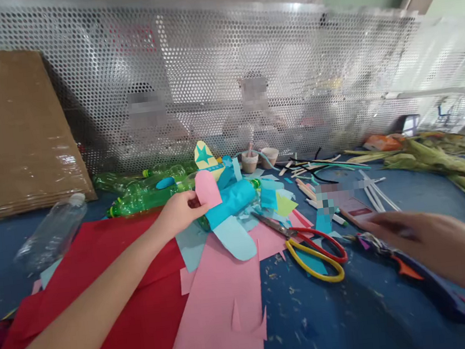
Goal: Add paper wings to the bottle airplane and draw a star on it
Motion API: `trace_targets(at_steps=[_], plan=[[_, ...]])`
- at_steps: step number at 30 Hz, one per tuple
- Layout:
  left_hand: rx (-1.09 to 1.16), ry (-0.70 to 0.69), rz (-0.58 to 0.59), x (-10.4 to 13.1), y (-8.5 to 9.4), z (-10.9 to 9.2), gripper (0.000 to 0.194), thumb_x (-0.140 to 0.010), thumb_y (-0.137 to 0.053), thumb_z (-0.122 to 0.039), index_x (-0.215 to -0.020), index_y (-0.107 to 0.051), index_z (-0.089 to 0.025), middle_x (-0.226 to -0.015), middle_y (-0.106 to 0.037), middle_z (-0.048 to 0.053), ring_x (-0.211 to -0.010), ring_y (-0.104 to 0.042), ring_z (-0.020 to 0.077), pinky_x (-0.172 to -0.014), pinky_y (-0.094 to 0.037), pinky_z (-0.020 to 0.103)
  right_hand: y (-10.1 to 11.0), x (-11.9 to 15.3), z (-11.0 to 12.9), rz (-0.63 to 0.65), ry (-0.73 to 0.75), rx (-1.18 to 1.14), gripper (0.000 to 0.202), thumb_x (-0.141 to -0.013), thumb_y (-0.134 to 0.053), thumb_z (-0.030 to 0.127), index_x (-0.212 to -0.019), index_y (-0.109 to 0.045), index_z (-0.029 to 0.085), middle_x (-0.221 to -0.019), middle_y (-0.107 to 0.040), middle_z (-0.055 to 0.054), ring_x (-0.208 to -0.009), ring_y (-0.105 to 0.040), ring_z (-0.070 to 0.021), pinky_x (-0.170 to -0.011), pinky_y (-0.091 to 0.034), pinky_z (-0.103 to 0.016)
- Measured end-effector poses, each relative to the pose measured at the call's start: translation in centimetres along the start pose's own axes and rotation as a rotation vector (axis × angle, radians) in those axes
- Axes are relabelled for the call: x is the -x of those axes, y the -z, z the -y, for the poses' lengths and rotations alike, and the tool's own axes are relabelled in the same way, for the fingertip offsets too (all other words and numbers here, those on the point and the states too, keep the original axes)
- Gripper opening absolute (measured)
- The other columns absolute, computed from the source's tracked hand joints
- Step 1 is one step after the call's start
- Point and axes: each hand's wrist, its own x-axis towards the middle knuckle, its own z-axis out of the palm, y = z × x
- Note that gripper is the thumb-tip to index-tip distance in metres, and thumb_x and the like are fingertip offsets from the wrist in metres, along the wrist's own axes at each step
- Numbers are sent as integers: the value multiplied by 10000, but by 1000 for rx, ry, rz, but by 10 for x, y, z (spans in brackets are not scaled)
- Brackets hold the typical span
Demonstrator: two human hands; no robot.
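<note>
My left hand (186, 206) pinches a small pink paper piece with a rounded top (207, 188), held up beside a bottle wrapped in blue paper (231, 201). A light blue rounded paper piece (236, 240) hangs below the bottle. At the right, my right hand (407, 230) is closed at the edge of a flat pinkish phone-like object (356, 211), partly blurred. Just below that hand lies a dark blue glue gun (432, 286) with an orange trigger. Scissors with red and yellow handles (314, 252) lie open between the hands.
Red paper (129, 264) and pink paper (226, 304) cover the left and middle. Green bottles (151, 195), a clear bottle (56, 228), cardboard (13, 132) and small cups (250, 162) stand or lie farther back. Dry husks (436, 159) are at right, before a perforated metal screen (203, 60).
</note>
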Motion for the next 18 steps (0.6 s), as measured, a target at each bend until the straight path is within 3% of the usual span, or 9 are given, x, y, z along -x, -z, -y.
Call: trace_targets(at_steps=[2, 3, 6, 9, 11, 18], plan=[[1, -3, -1, 1, 0, -2, 336, -705, -648, -446, -861, -690, -152, -865, -746, 86, -792, -670, 275, -653, -463, 324, -27, -6, 43, 164, 419, 6, 302, -891, -475, 300, -1054, -728, 270, -1121, -716, -99, -1045, -641, -288, -911, -460, -446], [1, -8, -2, 1, 0, -2, 338, -705, -646, -442, -873, -689, -152, -874, -746, 86, -797, -671, 274, -655, -465, 323, -42, -9, 64, 237, 613, 20, 364, -926, -398, 255, -1150, -684, 248, -1220, -675, -89, -1142, -597, -266, -990, -431, -441], [-5, -31, -7, 1, 0, -3, 333, -702, -640, -440, -870, -684, -156, -875, -745, 81, -791, -669, 267, -650, -463, 318, -87, -22, 114, 326, 913, 111, 476, -939, -315, 104, -1375, -502, 148, -1406, -541, -103, -1289, -485, -233, -1083, -374, -423], [-21, -53, -20, 0, -1, -1, 326, -702, -626, -452, -807, -677, -148, -785, -725, 76, -716, -646, 253, -600, -436, 308, -118, -35, 139, 265, 946, 212, 516, -928, -339, 48, -1436, -406, 106, -1431, -510, -123, -1291, -469, -252, -1049, -411, -435], [-17, -72, -20, -1, -3, 1, 321, -709, -608, -445, -802, -679, -145, -757, -713, 67, -688, -633, 237, -587, -427, 299, -130, -42, 147, 215, 948, 250, 500, -935, -339, 49, -1418, -439, 133, -1409, -535, -103, -1265, -487, -246, -1023, -433, -424], [8, -109, 13, 0, -2, 0, 315, -724, -563, -405, -824, -693, -137, -797, -722, 79, -718, -644, 231, -632, -462, 308, -143, -53, 150, 150, 983, 255, 460, -935, -368, 48, -1347, -533, 169, -1331, -601, -82, -1216, -518, -230, -1001, -437, -394]])
